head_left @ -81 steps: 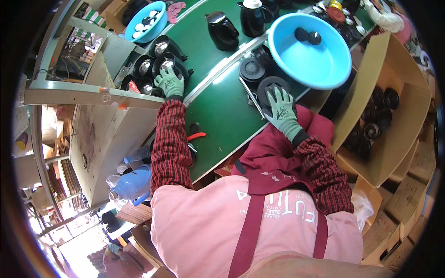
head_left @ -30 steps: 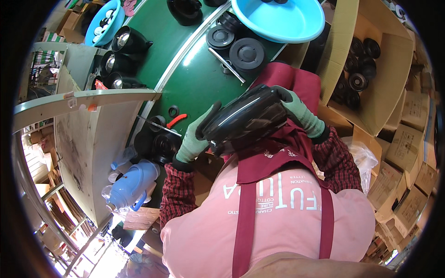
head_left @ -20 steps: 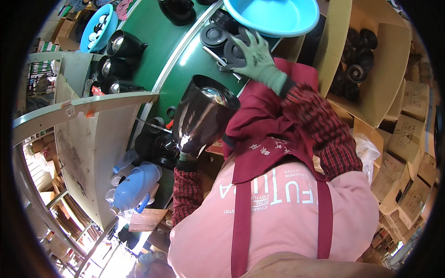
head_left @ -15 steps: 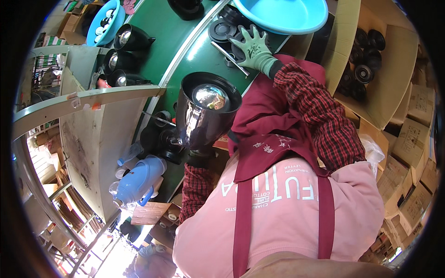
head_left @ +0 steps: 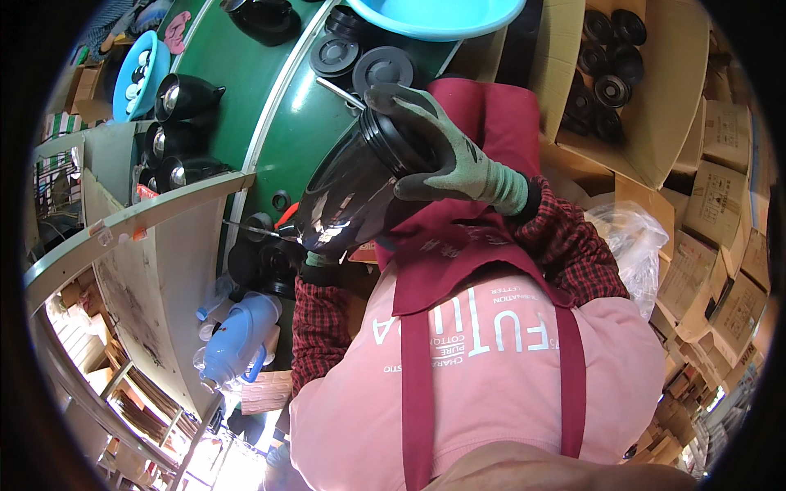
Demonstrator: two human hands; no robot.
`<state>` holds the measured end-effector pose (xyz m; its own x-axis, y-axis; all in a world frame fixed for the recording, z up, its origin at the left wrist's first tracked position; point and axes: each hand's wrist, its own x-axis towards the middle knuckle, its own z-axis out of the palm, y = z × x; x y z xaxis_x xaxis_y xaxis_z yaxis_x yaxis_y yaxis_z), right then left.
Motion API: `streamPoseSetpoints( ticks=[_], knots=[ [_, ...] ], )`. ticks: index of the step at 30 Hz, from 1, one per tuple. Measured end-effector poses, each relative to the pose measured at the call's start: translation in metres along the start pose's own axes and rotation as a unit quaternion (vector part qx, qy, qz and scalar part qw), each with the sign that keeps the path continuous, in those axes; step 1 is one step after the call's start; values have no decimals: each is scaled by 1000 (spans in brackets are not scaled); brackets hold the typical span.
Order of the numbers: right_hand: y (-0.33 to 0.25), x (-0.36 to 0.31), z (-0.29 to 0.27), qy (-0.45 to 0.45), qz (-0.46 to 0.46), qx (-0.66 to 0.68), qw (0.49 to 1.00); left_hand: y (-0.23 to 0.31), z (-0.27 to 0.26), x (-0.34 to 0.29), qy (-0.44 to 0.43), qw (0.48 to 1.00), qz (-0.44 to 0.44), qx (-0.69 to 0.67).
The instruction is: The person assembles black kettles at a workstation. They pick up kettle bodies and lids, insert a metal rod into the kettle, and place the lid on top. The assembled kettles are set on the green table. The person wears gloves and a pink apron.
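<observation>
A glossy black vacuum flask body (head_left: 344, 188) is tilted in front of me, held from its lower end by my left hand (head_left: 321, 260). That glove is mostly hidden behind the flask. My right hand (head_left: 446, 151), in a green glove with a dark coated palm, is wrapped round a black threaded ring (head_left: 393, 143) at the flask's upper end. Whether the ring is seated on the flask cannot be seen. Beyond that hand, black round discs (head_left: 383, 70) and a thin metal rod (head_left: 337, 92) lie on the green table (head_left: 282, 123).
A light-blue basin (head_left: 442, 20) stands at the table's far edge. To the right an open carton (head_left: 663, 106) holds several black round parts. More black flask bodies (head_left: 184, 98) stand on the left, beyond a metal frame (head_left: 139, 209). A blue jug (head_left: 237, 335) is at lower left.
My right hand has come from the parts on the table to the flask's upper end, now gripping the black ring. The flask is tilted differently, and its silvery inside no longer shows.
</observation>
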<state>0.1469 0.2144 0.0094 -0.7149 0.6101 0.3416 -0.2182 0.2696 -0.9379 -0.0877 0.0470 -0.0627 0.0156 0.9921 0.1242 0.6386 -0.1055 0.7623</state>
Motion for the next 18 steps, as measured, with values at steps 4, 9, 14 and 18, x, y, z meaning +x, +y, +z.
streamPoseSetpoints(
  ticks=[4, 9, 14, 18],
  knots=[
    [3, -16, 0, 26, -21, -1, 999, 22, -11, 18, -26, 987, 131, 95],
    [-3, -26, 2, 54, 12, 74, 996, -6, -11, -18, 29, 997, 36, -56],
    [4, -30, -23, 33, 296, 393, 870, 54, -47, 11, 128, 943, -177, -250],
    [-18, -20, -27, 24, 152, 259, 954, 58, -49, 18, 114, 900, -201, -371]
  ],
)
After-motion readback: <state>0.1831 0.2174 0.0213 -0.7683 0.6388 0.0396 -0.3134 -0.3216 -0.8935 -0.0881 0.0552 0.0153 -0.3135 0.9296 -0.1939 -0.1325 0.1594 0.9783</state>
